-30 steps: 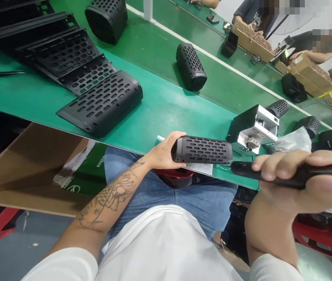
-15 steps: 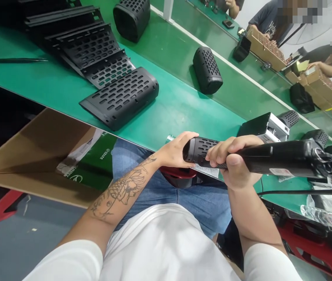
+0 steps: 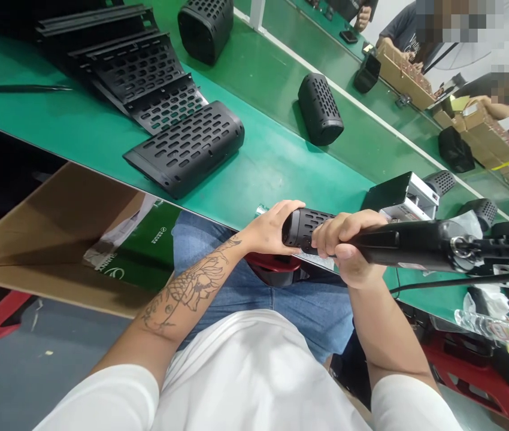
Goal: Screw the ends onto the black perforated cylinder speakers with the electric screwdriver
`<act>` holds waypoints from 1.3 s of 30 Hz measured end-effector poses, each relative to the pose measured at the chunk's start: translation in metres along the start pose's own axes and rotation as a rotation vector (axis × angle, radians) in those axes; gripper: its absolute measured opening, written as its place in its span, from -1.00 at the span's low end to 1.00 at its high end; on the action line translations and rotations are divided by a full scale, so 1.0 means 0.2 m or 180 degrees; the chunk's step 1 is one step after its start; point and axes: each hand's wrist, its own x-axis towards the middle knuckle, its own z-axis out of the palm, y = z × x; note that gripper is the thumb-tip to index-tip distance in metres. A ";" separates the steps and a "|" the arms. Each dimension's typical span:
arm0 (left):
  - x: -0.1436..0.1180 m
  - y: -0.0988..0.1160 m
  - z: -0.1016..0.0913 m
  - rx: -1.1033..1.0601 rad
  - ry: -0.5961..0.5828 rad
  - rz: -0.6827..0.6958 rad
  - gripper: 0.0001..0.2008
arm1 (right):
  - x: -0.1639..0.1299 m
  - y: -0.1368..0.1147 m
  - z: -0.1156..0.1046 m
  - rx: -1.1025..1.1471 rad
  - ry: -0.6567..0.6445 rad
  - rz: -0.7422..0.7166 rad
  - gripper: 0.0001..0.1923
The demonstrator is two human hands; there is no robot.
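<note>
My left hand [image 3: 271, 228] grips the near end of a black slotted housing [image 3: 312, 221], thumb and fingers on opposite sides. My right hand [image 3: 353, 242] is wrapped around a black electric screwdriver [image 3: 420, 242], which hangs by a ring from a coiled spring [image 3: 506, 248]. The screwdriver lies almost level and points left at the side of the housing. Its tip is hidden by my fingers, so I cannot tell whether it touches a screw. Farther left, a similar slotted housing [image 3: 191, 143] lies on the green table [image 3: 272, 164].
Flat slotted panels [image 3: 140, 72] are stacked at the left, near a thin black strip [image 3: 21, 88]. Two more housings [image 3: 320, 108] stand farther back. A black-and-silver device [image 3: 400, 194] sits to the right. Below the edge is an open cardboard box [image 3: 25, 224]. Other people work across the table.
The screwdriver and my right hand have moved slightly left, and the tool's rear end has swung a little. My left hand keeps its hold on the housing. The view has shifted slightly.
</note>
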 end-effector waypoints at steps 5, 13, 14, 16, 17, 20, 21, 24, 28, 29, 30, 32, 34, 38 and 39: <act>0.00 -0.01 -0.02 0.0069 0.0035 0.0057 0.18 | -0.05 0.05 -0.01 -0.0270 0.0003 0.0349 -0.53; -0.22 0.06 0.17 0.1012 0.1041 0.0006 0.20 | -0.04 -0.15 -0.21 -0.0040 0.0669 -0.0203 -0.51; -0.28 0.08 0.24 0.1173 0.1296 -0.0109 0.27 | -0.03 -0.18 -0.30 -0.0182 0.1033 -0.0315 -0.53; -0.41 0.14 0.40 0.1350 0.1655 -0.0233 0.36 | -0.03 -0.21 -0.53 -0.0717 0.1875 -0.0429 -0.57; -0.47 0.17 0.47 0.1371 0.1726 -0.0156 0.34 | -0.02 -0.21 -0.65 -0.1098 0.2310 -0.0462 -0.60; -0.60 0.24 0.62 0.1317 0.1461 0.0415 0.11 | -0.04 -0.13 -0.95 -0.1951 0.3113 -0.0410 -0.59; -0.60 0.25 0.63 0.1308 0.1224 0.0653 0.02 | -0.06 -0.09 -1.02 -0.2016 0.3229 -0.0384 -0.58; -0.45 0.30 0.55 0.1374 0.0343 0.1383 -0.23 | -0.12 -0.01 -1.12 -0.1762 0.3239 -0.0315 -0.57; 0.03 0.39 0.28 0.1764 -0.0984 0.1823 -0.18 | -0.21 0.01 -1.09 -0.1594 0.2946 -0.0123 -0.62; 0.16 0.41 0.22 0.1849 -0.1206 0.1827 -0.13 | -0.22 0.00 -1.08 -0.1612 0.2925 -0.0185 -0.63; 0.27 0.43 0.18 0.1912 -0.1412 0.1811 -0.08 | -0.23 -0.01 -1.07 -0.1630 0.2939 -0.0304 -0.64; 0.42 0.46 0.14 0.2095 -0.1774 0.1705 0.05 | -0.23 -0.03 -1.07 -0.1659 0.3014 -0.0586 -0.63; 0.47 0.47 0.14 0.2398 -0.1799 0.1494 0.11 | -0.21 -0.03 -1.08 -0.1655 0.3104 -0.0708 -0.60; 0.43 0.49 0.19 0.2904 -0.1283 0.0883 0.05 | -0.15 0.01 -1.12 -0.1656 0.3144 -0.0407 -0.53; 0.41 0.48 0.19 0.2943 -0.1209 0.0748 0.05 | -0.15 0.00 -1.12 -0.1660 0.3113 -0.0323 -0.52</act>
